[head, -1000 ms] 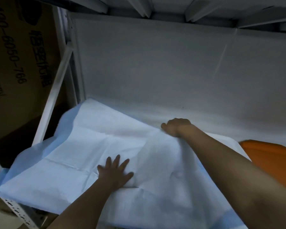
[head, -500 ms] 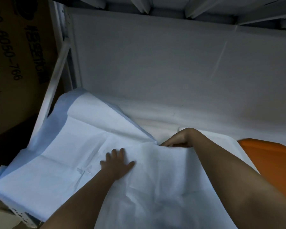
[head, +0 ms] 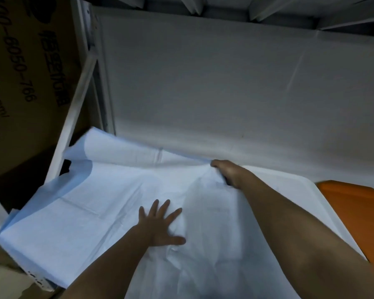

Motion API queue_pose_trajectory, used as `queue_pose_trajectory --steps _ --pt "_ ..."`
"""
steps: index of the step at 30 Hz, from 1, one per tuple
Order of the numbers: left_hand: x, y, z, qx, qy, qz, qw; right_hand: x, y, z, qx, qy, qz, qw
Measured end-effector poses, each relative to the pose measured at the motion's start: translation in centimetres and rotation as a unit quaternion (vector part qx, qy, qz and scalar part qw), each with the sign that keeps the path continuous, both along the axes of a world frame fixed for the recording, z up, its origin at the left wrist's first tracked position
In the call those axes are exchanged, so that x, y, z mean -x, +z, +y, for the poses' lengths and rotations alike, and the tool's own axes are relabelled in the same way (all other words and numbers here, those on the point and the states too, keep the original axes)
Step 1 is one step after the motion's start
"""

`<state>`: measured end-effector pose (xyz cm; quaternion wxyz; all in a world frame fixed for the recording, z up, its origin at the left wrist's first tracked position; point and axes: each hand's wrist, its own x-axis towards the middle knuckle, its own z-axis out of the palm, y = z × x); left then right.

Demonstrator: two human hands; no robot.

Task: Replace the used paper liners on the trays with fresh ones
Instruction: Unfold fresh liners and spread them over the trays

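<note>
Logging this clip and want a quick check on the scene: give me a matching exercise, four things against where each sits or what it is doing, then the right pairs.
Things:
1. left hand
2. right hand
3. orange object
4. cardboard box

States or places:
A. at the right edge of the view, beside the white tray
B. pinching the far edge of the pale blue paper liner
C. pressed flat on the liner with fingers spread
D. outside the shelf frame on the left, with dark printing

Pairs: 1-C, 2-B, 3-A, 4-D
</note>
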<state>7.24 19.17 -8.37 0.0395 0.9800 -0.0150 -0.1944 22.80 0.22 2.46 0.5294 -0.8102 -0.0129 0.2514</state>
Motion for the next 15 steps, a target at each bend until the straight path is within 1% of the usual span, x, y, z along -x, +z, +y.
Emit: queue_pose_trajectory --steps 1,3,5,6,7,8,9,10,11,12,13,14,15 --pt "0.1 0.0 0.2 0.0 -0.007 0.002 1.0 -0.4 0.7 0.2 0.048 0.0 -0.052 0.997" --pt "0.4 0.1 0.5 -0.001 -0.021 0.003 1.0 -1.2 2.0 0.4 0.111 0.01 -0.15 0.982" --pt "0.6 0.1 0.8 -0.003 -0.039 -0.004 0.999 -1.8 3.3 0.5 0.174 0.027 -0.257 0.95" --pt "0.7 0.1 1.0 -0.003 -0.05 -0.008 0.999 -2.0 3.8 0.6 0.222 0.033 -0.311 0.924" --pt "0.9 0.1 1.2 -0.002 -0.062 -0.012 0.998 -2.1 4.4 0.7 0.282 0.037 -0.385 0.878" --pt "1.0 0.0 1.4 0.0 -0.072 -0.016 0.997 -2.2 4.7 0.9 0.337 0.034 -0.5 0.797" --pt "1.1 -0.1 1.6 0.001 -0.078 -0.022 0.997 -2.4 5.1 1.3 0.375 0.039 -0.61 0.697" --pt "1.3 -0.2 1.7 -0.001 -0.081 -0.026 0.996 -2.5 5.4 1.5 0.395 0.047 -0.686 0.609" --pt "1.4 -0.3 1.9 -0.005 -0.079 -0.026 0.997 -2.4 5.6 1.9 0.403 0.057 -0.72 0.562" --pt "1.4 -0.4 1.9 -0.008 -0.072 -0.028 0.997 -2.4 5.7 2.0 0.415 0.065 -0.7 0.578" --pt "1.2 -0.5 1.9 -0.01 -0.061 -0.03 0.998 -2.4 5.7 2.1 0.417 0.052 -0.652 0.632" --pt "1.0 -0.6 1.8 -0.011 -0.05 -0.034 0.998 -2.2 5.4 2.0 0.412 0.035 -0.587 0.696" --pt "0.8 -0.6 1.8 -0.013 -0.036 -0.036 0.999 -2.1 4.9 1.8 0.403 0.01 -0.53 0.746"
